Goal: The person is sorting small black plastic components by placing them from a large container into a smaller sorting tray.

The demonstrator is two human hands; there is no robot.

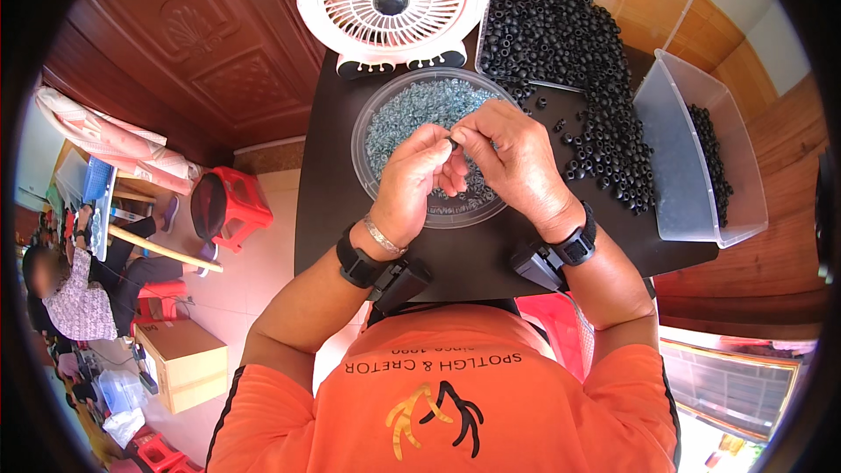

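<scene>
My left hand (412, 180) and my right hand (510, 162) meet fingertip to fingertip over a round clear tub (361, 171). Between their thumbs and forefingers is a small black piece (452, 143), mostly covered by the fingers. Both hands are closed on it in a pinch. Many small, clear bluish pieces (399, 118) fill the tub under my hands. To the right of my right hand, a spread of small black ring-shaped pieces (613, 144) lies on the dark table (583, 245).
A white fan (392, 2) stands behind the tub. Black pieces spill from a tipped clear container (561, 31); another clear bin (701, 158) stands at the right edge. Left on the floor are a red stool (241, 206) and a cardboard box (186, 363). A seated person (83, 298) works far left.
</scene>
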